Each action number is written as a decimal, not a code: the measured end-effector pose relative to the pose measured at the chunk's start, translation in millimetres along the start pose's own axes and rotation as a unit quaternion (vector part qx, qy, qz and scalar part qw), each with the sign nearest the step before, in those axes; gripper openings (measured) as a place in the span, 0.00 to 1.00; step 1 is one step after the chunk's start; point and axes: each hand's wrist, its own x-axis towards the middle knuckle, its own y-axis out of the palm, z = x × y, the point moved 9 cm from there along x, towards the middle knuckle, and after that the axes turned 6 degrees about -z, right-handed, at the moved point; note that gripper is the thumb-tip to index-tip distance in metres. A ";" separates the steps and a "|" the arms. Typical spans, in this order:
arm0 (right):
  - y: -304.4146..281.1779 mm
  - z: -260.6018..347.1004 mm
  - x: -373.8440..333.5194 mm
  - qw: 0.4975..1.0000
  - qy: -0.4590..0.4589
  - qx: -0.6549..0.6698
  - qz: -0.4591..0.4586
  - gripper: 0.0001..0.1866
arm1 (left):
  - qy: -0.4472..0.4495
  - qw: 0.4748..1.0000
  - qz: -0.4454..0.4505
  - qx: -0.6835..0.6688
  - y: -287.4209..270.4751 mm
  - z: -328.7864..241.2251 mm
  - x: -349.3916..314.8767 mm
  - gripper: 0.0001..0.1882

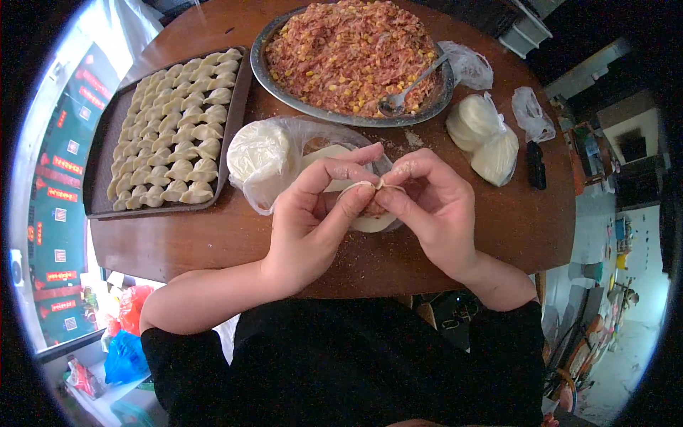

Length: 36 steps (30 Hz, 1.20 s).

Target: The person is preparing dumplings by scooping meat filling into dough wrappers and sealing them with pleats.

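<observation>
Between my two hands is a dumpling [370, 223], a round of pale dough folded up around pinkish filling. My left hand [320, 206] pinches its upper edge between thumb and forefinger. From the other side my right hand [432, 208] pinches the same edge, the fingertips of both nearly touching. Flour dusts the fingers. Just behind my left hand lies a clear plastic bag with a stack of white dough wrappers [260, 153]. Beyond my hands, a large oval metal tray [259, 53] is heaped with meat-and-corn filling [348, 50], and a metal spoon [411, 91] rests in it.
At the left, a dark baking tray [102, 167] carries rows of shaped dumplings [171, 128]. More bagged wrappers [484, 139] lie at the right, beside a crumpled plastic bag [532, 115] and a black object [536, 165]. The brown wooden table [178, 245] has a curved edge near me.
</observation>
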 end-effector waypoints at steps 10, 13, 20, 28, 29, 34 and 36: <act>-0.5 4.8 6.7 0.998 -0.049 -0.036 0.033 0.04 | -0.011 0.998 -0.029 -0.052 -3.4 4.2 0.1 0.08; -1.8 8.7 5.2 0.995 -0.071 -0.062 0.023 0.04 | 0.001 0.999 -0.025 -0.037 -2.9 1.8 -1.0 0.08; 5.0 23.9 -2.9 0.980 -0.145 -0.131 0.045 0.06 | 0.014 0.998 -0.010 -0.068 2.2 -0.8 -1.9 0.10; 12.2 36.1 -0.9 0.983 -0.151 -0.101 0.033 0.06 | 0.031 0.999 -0.022 0.019 -2.8 -5.0 0.1 0.11; 9.8 25.6 -1.9 0.996 -0.084 -0.028 0.004 0.06 | 0.016 0.999 -0.023 0.018 -3.8 -2.8 0.5 0.10; -3.6 2.5 4.9 0.997 -0.043 -0.058 0.020 0.05 | 0.026 0.999 -0.037 -0.003 -5.5 -0.7 1.1 0.08; -6.9 -4.0 5.0 1.000 0.007 -0.028 0.000 0.04 | 0.029 0.999 -0.029 0.013 -4.6 -0.3 0.9 0.08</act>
